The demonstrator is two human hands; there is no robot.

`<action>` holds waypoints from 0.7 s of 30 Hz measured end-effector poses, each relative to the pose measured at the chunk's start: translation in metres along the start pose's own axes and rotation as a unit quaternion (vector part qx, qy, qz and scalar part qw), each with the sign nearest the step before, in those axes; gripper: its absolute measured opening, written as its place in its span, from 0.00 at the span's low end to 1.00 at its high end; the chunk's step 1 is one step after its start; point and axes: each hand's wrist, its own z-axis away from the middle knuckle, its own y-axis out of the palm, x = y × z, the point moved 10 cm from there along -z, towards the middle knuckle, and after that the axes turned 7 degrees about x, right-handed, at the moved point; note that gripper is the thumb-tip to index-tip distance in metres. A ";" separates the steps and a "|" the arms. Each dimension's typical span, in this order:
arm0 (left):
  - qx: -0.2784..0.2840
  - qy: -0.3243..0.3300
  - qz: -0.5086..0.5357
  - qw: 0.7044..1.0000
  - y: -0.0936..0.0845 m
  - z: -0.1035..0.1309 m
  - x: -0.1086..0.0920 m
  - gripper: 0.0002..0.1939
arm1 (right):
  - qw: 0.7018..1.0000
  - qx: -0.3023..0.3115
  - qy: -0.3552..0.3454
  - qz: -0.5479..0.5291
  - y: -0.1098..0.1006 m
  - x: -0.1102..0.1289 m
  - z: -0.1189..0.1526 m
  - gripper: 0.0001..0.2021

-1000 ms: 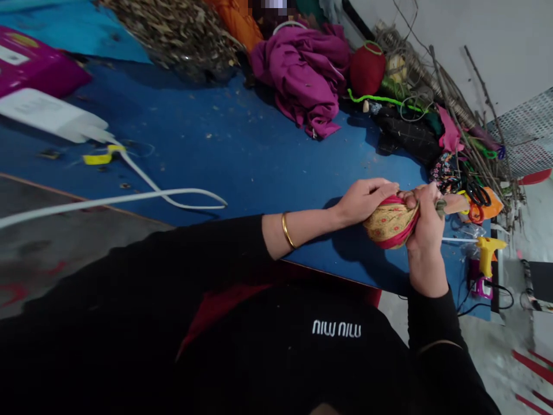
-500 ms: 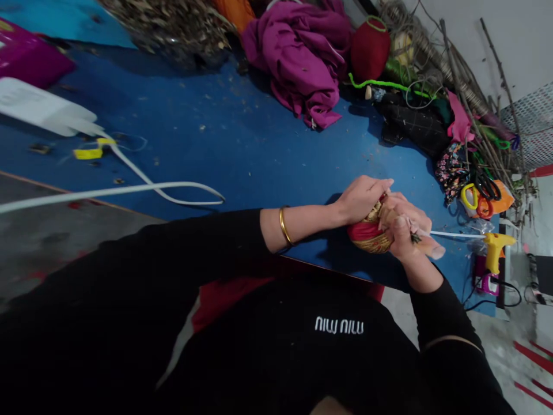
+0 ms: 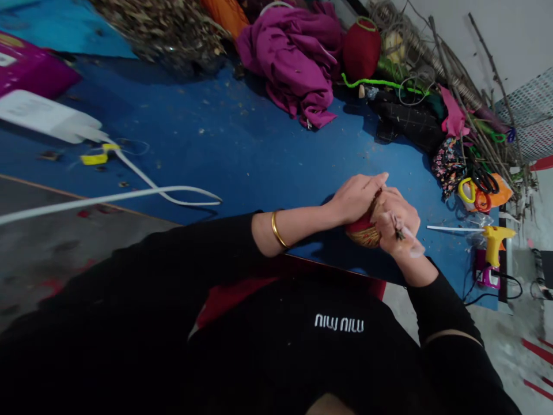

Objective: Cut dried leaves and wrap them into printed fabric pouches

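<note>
Near the front edge of the blue table, both hands are wrapped round a red and gold bundle. My left hand covers its upper left side, fingers closed and pointing towards my other hand. Closed on its right side is my right hand, touching the left fingertips. A small dark green tuft and some pale peach material poke out by the right thumb. Much of the bundle is hidden beneath the fingers.
A yellow glue gun with a white stick lies right, below scissors. Purple cloth, a red yarn ball and twigs line the far side. A white cable loops at left.
Both hands have shifted slightly left with the bundle and closed in more tightly, hiding more of it. Less of the pale material shows beside my right hand.
</note>
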 end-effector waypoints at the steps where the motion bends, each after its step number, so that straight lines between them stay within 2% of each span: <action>1: -0.009 0.003 -0.017 1.000 -0.001 0.001 -0.002 0.29 | 0.999 0.001 -0.030 0.019 0.002 0.010 -0.001 0.24; 5: -0.005 0.012 -0.053 0.998 0.000 -0.003 -0.004 0.26 | 0.994 0.015 -0.077 0.075 0.014 0.027 0.000 0.23; 8: 0.008 -0.004 -0.041 0.999 0.000 -0.011 0.003 0.29 | 0.995 -0.017 -0.044 0.085 0.011 0.016 0.001 0.23; 11: -0.008 -0.010 -0.027 1.000 -0.006 -0.011 0.008 0.36 | 0.996 -0.054 0.014 0.072 0.002 -0.004 0.004 0.24; 13: -0.011 0.022 -0.022 0.999 -0.006 -0.008 0.003 0.39 | 0.994 -0.075 0.045 0.064 -0.005 -0.016 0.007 0.24; 17: 0.019 0.148 -0.032 0.988 0.007 0.003 -0.018 0.40 | 0.987 -0.120 0.072 0.081 -0.022 -0.026 0.013 0.23; 19: 0.001 0.173 -0.050 0.984 0.008 0.006 -0.021 0.40 | 0.987 -0.116 0.074 0.088 -0.022 -0.025 0.013 0.23; 21: -0.029 0.171 -0.074 0.982 0.006 0.006 -0.020 0.39 | 0.989 -0.098 0.069 0.087 -0.018 -0.021 0.011 0.23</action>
